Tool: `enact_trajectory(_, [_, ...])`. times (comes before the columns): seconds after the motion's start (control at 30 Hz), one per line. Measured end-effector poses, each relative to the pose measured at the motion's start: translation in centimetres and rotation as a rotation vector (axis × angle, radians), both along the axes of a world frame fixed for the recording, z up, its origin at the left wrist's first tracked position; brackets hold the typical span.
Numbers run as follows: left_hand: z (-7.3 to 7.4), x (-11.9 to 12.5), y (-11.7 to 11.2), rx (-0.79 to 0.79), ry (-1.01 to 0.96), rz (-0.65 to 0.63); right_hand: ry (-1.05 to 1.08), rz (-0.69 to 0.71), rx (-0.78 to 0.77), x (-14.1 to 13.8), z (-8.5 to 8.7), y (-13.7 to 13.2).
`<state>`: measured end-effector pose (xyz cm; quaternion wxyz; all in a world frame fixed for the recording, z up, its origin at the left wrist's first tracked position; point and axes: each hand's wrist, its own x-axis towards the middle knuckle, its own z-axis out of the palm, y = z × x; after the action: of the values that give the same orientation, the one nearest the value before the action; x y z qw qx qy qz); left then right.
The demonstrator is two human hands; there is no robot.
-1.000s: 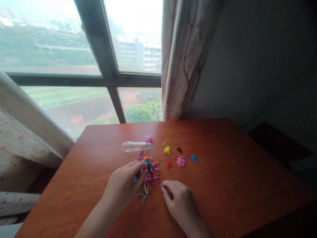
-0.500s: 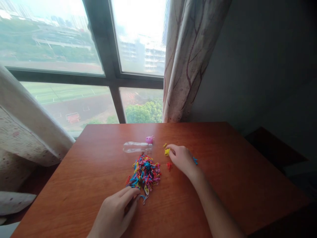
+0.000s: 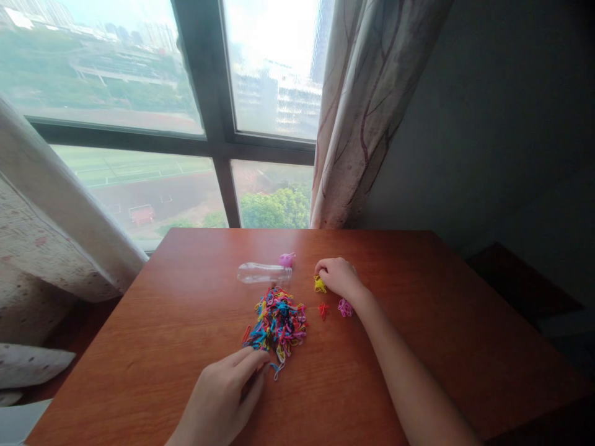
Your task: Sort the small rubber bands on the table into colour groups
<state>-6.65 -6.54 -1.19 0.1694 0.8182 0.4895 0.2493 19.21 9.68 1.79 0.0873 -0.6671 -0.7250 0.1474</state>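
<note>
A heap of mixed coloured small elastic bands [image 3: 276,322] lies on the brown wooden table [image 3: 186,310]. My left hand [image 3: 227,396] rests flat by the heap's near edge, fingertips touching a loose band there, fingers stretched. My right hand [image 3: 339,277] reaches across to a small yellow pile of bands [image 3: 319,285], its fingers curled and pinched above it; what they hold is hidden. A little red pile [image 3: 323,309] and a pink pile [image 3: 344,307] lie beside my right wrist.
A clear plastic bottle [image 3: 263,272] lies on its side behind the heap, a pink cap [image 3: 287,259] at its mouth. Patterned curtains [image 3: 362,111] hang at the window behind the table. The wall stands to the right, with a dark surface [image 3: 520,279] beyond the table's edge.
My right hand went from the near side of the heap out to the yellow pile. My left hand drew back from the heap to its near edge. The view shifted slightly.
</note>
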Motion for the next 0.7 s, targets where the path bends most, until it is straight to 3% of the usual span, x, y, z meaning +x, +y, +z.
enact_trajectory(0.17, [0.2,0.0,0.0,-0.005,-0.006,0.003,0.076,0.026,0.051,-0.3,0.4,-2.2])
enact_trajectory(0.43, [0.3,0.2,-0.1,-0.079,0.057,-0.013,0.417,0.108,0.104,-2.1,-1.1,-11.2])
enact_trajectory(0.7, [-0.2,0.2,0.0,-0.078,0.13,-0.006,0.406,0.106,0.14,-3.8,-2.9,-16.3])
